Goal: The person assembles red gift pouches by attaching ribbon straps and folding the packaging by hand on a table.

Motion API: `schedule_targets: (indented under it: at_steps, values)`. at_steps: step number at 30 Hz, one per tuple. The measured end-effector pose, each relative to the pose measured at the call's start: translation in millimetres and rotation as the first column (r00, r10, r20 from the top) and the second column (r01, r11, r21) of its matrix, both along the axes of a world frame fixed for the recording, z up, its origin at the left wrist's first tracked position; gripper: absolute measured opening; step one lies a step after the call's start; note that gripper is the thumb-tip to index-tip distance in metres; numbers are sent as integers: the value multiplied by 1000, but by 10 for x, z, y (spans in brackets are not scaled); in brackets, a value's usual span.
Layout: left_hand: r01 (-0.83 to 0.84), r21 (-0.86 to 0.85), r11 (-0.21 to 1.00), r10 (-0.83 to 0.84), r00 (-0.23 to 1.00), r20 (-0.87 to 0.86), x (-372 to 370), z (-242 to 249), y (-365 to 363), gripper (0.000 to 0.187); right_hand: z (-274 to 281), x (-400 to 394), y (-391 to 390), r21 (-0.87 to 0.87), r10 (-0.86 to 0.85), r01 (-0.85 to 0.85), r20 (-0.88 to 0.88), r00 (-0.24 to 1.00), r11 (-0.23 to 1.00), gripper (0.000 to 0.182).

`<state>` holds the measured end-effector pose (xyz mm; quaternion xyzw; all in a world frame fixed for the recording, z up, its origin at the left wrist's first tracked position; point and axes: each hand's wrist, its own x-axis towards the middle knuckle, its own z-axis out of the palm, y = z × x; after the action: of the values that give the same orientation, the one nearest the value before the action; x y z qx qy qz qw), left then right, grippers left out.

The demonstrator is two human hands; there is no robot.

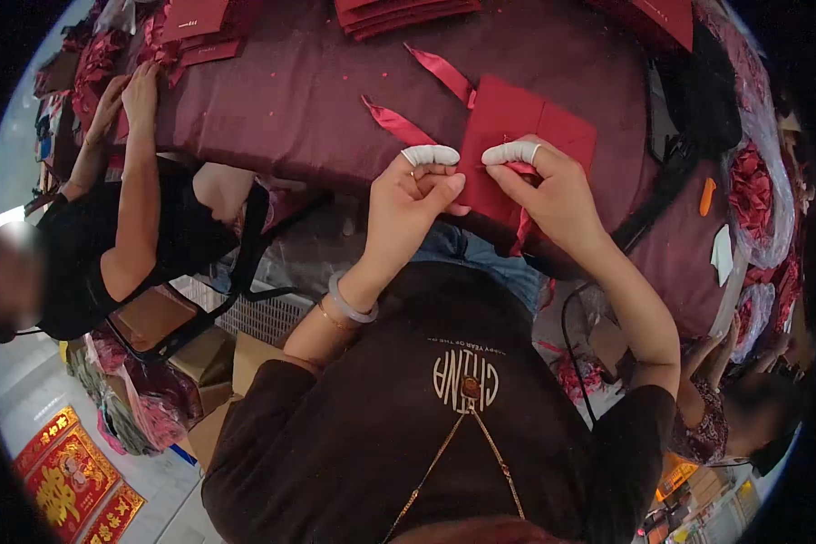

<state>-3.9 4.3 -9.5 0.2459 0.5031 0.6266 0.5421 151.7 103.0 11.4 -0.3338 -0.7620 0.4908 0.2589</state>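
A red card folder (553, 131) lies near the table's front edge, below my hands. Red satin ribbon (453, 74) runs from it, with two loose tails at the upper left and a short tail hanging at the lower right. My left hand (419, 189) is closed in a pinch at the folder's left edge, and a bit of ribbon shows under its fingers. Over the folder, my right hand (544, 181) pinches the ribbon between thumb and index finger. White coverings wrap both index fingers. The exact grip points are partly hidden by the fingers.
Stacks of red cards (408, 14) lie along the far side of the maroon-covered table (308, 109). At left, a co-worker's hands (140, 95) touch red material. An orange cutter (707, 197) and plastic-wrapped red ribbons (752, 190) are at right, near another person.
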Motion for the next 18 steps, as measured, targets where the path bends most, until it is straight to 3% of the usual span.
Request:
schedule_targets:
  at_steps: [6, 8, 9, 11, 12, 14, 18]
  values:
    - [4, 18, 1000, -4, 999, -33, 8, -22, -9, 26, -49, 7, -8, 150, 82, -79, -11, 997, 985, 12]
    - [-10, 40, 999, 11, 1000, -24, 22, -37, -12, 28, -24, 5, -17, 364, 119, -132, 59, 991, 922, 13]
    - [-9, 39, 999, 10, 1000, -25, 28, -40, -16, 28, -17, 1, -13, 363, 118, -131, 58, 991, 922, 13]
    - [-16, 29, 999, 17, 999, -30, 33, -42, -31, 29, -3, -16, -3, 582, 182, -239, 155, 971, 777, 14]
    - [-14, 28, 1000, 15, 999, -32, 40, -48, -34, 29, 19, -21, 4, 583, 180, -236, 153, 972, 778, 14]
    - [-38, 37, 999, 40, 998, -48, 49, -65, -38, 30, 84, -32, 19, 666, 242, -388, 305, 921, 637, 13]
    - [-36, 56, 998, 41, 995, -93, 63, -70, -49, 30, 193, -95, 63, 731, 229, -438, 375, 898, 523, 11]
